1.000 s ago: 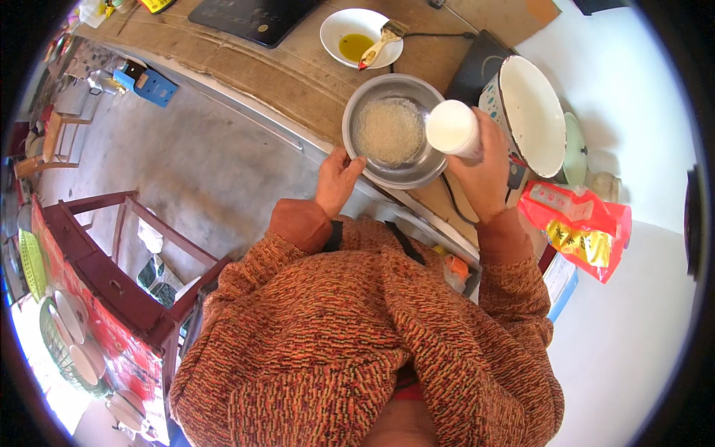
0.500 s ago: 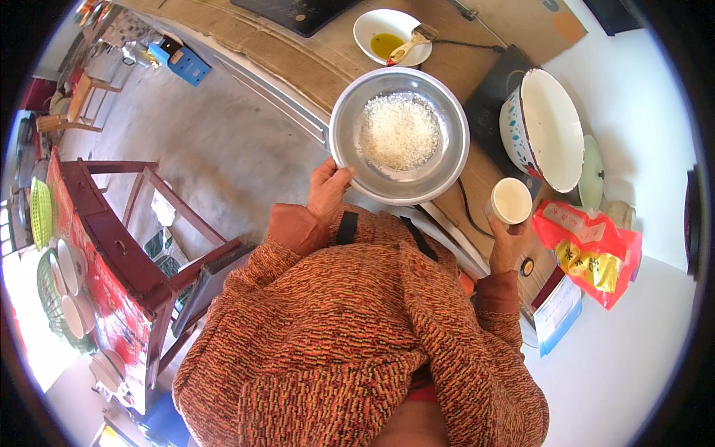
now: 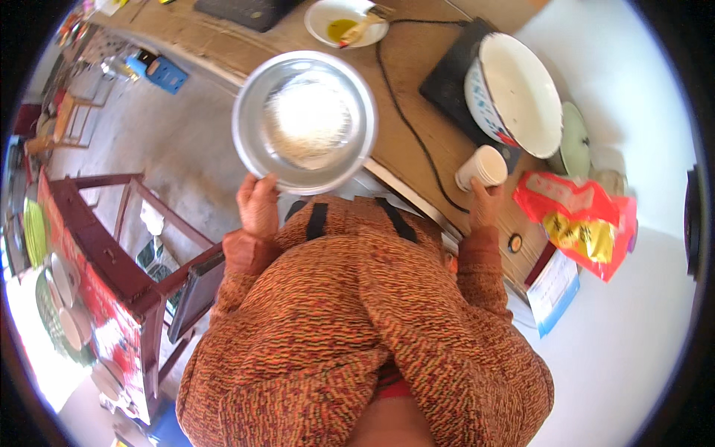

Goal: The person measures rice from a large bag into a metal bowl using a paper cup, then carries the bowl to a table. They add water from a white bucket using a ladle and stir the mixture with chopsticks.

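My left hand (image 3: 258, 205) grips the near rim of a round steel bowl (image 3: 253, 141) that holds a white heap of grains. The bowl is lifted off the wooden counter (image 3: 417, 82) and hangs partly over its edge. My right hand (image 3: 484, 201) holds a white cup (image 3: 482, 166) at its base, with the cup standing on the counter next to a black cord (image 3: 406, 119).
A large white enamel basin (image 3: 514, 93) sits on a black slab at the right. A small white dish (image 3: 346, 22) with yellow liquid and a utensil lies at the far edge. A red and yellow packet (image 3: 585, 223) lies right of the cup. A red wooden frame (image 3: 112, 246) stands lower left.
The white cup came away from above the steel bowl and down to the counter at the right. The bowl has moved left and off the counter edge in my left hand.
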